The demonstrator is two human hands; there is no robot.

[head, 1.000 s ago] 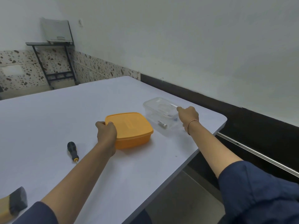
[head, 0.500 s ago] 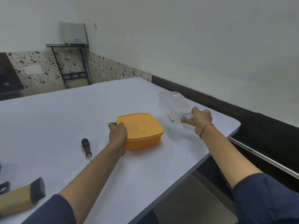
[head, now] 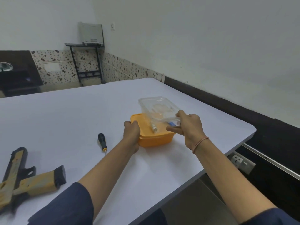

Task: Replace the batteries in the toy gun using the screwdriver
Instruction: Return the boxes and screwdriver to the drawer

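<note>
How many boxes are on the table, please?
2. The orange box stands on the table, left hand on it; the clear box is held above it by the right hand.

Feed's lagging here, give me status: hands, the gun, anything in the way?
Left hand grips orange container. Right hand holds clear box with batteries over it. Toy gun and screwdriver untouched on table. Nothing blocking.
</note>
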